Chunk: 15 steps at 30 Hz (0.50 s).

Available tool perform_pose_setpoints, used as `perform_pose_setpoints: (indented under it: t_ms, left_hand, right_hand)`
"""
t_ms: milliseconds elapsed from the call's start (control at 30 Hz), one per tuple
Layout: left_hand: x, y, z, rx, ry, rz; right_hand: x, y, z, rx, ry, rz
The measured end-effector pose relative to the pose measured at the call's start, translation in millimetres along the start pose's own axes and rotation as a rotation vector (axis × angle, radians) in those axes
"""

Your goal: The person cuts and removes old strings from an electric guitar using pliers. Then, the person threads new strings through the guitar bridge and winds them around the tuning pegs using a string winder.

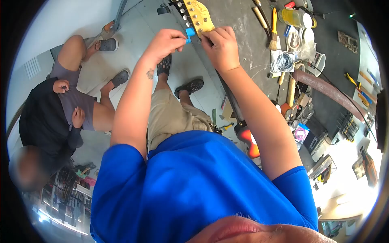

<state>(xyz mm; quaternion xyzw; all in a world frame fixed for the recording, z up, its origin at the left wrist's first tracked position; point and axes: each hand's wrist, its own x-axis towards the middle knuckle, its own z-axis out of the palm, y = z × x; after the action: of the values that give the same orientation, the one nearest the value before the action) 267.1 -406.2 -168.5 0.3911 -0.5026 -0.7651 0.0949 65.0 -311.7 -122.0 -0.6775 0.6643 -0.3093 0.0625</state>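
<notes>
An electric guitar lies on the workbench, its yellow headstock (199, 16) far from me and its red-orange body (248, 137) close to my torso. My left hand (165, 42) pinches a small blue tool (189, 34) against the tuning pegs on the headstock's left edge. My right hand (221, 46) grips the neck just below the headstock, with its fingers curled over the edge. The dark neck (230, 97) runs under my right forearm.
The grey workbench (247, 24) holds a brush (274, 30), wooden-handled tools, a jar (295, 17), wire coils and small parts at the right. A person in dark clothes (60, 105) sits on the floor at the left. My legs and sandals show below the bench edge.
</notes>
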Motion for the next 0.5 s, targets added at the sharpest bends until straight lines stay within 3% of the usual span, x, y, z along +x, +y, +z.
perform_pose_setpoints:
  t_ms: [133,233,267,367,400,500]
  left_hand:
    - [5,4,-3,-0.219,0.251,0.102]
    - [11,-15,12,0.092,0.080,-0.032]
    - [4,-12,7,-0.030,-0.027,-0.088]
    - [2,-10,-10,-0.310,0.051,0.097]
    - [4,-11,-8,-0.367,0.050,0.078]
    - [10,-17,5,-0.043,0.155,0.002]
  right_hand:
    - [0,-4,-5,-0.009,-0.002,-0.017]
    - [1,-1,-2,0.001,0.015,-0.009]
    - [2,1,-1,0.010,0.018,-0.004]
    - [-4,0,-2,0.010,0.010,0.018]
    - [-4,-2,-4,0.000,0.004,0.016]
    - [3,0,-1,-0.021,0.050,-0.036]
